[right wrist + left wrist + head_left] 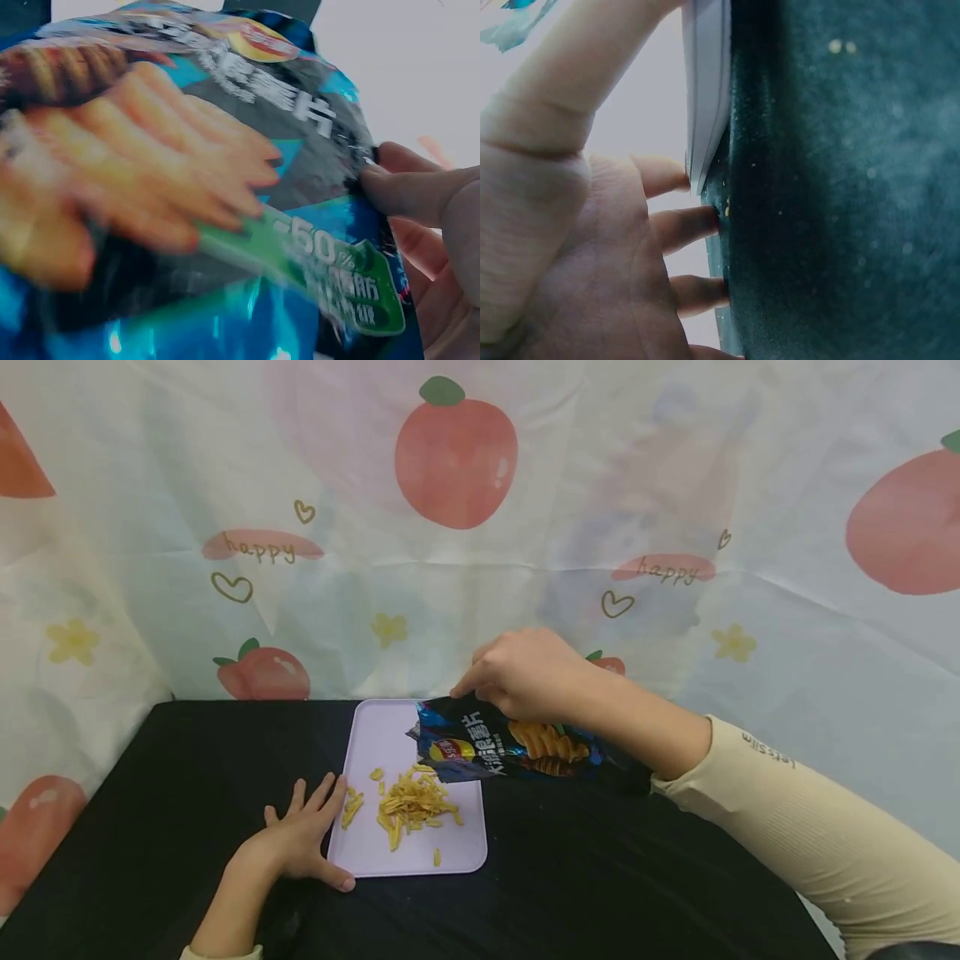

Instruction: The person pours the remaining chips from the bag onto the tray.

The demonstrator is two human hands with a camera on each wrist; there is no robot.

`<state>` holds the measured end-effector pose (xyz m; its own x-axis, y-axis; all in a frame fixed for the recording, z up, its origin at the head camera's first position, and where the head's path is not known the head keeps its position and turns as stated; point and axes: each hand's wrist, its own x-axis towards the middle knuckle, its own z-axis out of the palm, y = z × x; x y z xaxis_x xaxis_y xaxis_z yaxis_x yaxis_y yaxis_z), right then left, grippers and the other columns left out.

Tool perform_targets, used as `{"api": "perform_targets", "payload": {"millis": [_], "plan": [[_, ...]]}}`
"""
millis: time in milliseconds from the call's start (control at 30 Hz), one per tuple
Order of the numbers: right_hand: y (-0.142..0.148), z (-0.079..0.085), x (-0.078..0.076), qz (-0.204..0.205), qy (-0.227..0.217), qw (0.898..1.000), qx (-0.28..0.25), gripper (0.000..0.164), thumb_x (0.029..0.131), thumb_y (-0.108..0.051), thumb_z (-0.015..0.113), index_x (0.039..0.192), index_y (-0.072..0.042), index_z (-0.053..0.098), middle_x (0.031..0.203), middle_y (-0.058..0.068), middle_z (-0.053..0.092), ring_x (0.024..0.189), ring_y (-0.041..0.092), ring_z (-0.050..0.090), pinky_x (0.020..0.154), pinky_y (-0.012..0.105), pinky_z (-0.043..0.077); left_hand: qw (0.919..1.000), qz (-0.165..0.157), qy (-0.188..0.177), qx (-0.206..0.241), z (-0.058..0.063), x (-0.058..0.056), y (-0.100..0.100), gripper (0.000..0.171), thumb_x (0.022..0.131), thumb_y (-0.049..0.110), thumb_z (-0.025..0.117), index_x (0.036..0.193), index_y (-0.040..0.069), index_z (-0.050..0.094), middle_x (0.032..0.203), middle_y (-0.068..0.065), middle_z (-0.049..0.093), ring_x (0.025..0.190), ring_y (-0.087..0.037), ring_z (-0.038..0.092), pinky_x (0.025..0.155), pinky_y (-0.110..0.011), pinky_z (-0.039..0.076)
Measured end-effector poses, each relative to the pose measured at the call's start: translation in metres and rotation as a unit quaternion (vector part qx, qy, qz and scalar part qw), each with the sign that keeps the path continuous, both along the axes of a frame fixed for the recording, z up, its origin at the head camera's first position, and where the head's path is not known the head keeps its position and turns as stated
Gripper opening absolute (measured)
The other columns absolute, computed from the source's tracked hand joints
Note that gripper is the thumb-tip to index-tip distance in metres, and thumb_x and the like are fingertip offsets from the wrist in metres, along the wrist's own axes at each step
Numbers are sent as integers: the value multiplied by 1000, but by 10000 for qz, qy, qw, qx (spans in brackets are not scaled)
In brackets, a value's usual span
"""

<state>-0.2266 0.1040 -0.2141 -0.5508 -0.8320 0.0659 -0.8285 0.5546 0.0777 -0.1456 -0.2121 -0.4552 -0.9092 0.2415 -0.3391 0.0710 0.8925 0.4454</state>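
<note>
A pale lilac tray (461, 852) lies on the black tabletop, with a heap of yellow potato chip strips (416, 802) in its middle and a few loose ones around it. My left hand (296, 839) rests against the tray's left edge with its fingers spread, the thumb at the near left corner. Above the tray's right side, a dark blue and black chip bag (480, 739) hangs sideways, its left end over the heap. My right hand (528, 677) pinches the bag's upper edge between thumb and fingers; the right wrist view shows the printed front (247, 135) close up.
Black cloth (600, 877) covers the table around the tray. Behind it hangs a pale curtain (510, 593) printed with fruit, hearts and flowers. Tiny crumbs show on the cloth in the left wrist view.
</note>
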Motion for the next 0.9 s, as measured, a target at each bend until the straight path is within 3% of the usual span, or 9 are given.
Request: {"api": "perform_targets", "payload": {"millis": [167, 367, 500, 567, 667, 733, 833, 900], "plan": [[0, 1, 1, 51, 31, 10000, 33, 31, 95, -14, 67, 115, -35, 76, 113, -10, 73, 89, 16, 70, 59, 32, 51, 10000, -3, -30, -2, -1, 0, 0, 146, 51, 63, 91, 161, 9, 12, 166, -23, 6, 144, -61, -5, 91, -90, 0], [4, 0, 1, 71, 140, 9996, -215, 30, 95, -13, 65, 115, -33, 76, 109, -8, 74, 72, 13, 65, 52, 28, 43, 10000, 1, 47, -61, 0, -1, 1, 146, 50, 64, 91, 161, 9, 13, 165, -24, 8, 144, -61, -3, 92, -90, 0], [16, -5, -6, 30, -8, 9947, -1025, 28, 95, -12, 66, 117, -28, 76, 111, -5, 75, 78, 12, 67, 56, 29, 44, 10000, 10, 22, -71, 2, -1, 0, 146, 51, 65, 90, 161, 9, 13, 165, -24, 8, 144, -61, -3, 92, -90, 0], [26, -13, -10, -118, -262, 9850, -1700, 28, 96, -12, 67, 119, -25, 75, 111, -3, 75, 82, 12, 69, 60, 30, 49, 10000, 23, 6, -62, 3, -1, 0, 145, 51, 65, 90, 161, 9, 13, 165, -24, 7, 145, -61, -4, 92, -90, 0], [47, -38, -14, -529, -827, 9537, -2844, 28, 96, -12, 67, 122, -21, 74, 113, 1, 75, 83, 11, 71, 64, 30, 54, 10000, 17, 12, -33, 5, -1, 0, 145, 52, 64, 90, 160, 8, 13, 165, -24, 7, 145, -61, -4, 92, -90, 0], [61, -60, -13, -948, -1169, 9221, -3565, 29, 97, -14, 66, 125, -19, 72, 113, 4, 74, 82, 11, 72, 66, 28, 55, 10000, 13, 27, -14, 5, -1, 0, 144, 52, 64, 91, 160, 8, 13, 165, -24, 8, 145, -61, -4, 92, -90, 0], [82, -101, -8, -1675, -1651, 8609, -4512, 31, 98, -18, 65, 129, -14, 69, 116, 7, 71, 89, 9, 70, 74, 22, 55, 10000, 10, 58, -16, 4, -1, 0, 144, 51, 64, 91, 160, 8, 14, 165, -24, 9, 145, -61, -3, 92, -90, 1], [93, -128, -3, -2187, -1997, 8078, -5097, 34, 98, -18, 65, 131, -11, 67, 115, 6, 70, 95, 7, 67, 79, 19, 54, 10000, 16, 75, -38, 3, 0, 0, 144, 51, 64, 91, 160, 8, 15, 165, -24, 10, 145, -61, -2, 93, -90, 1]]}}
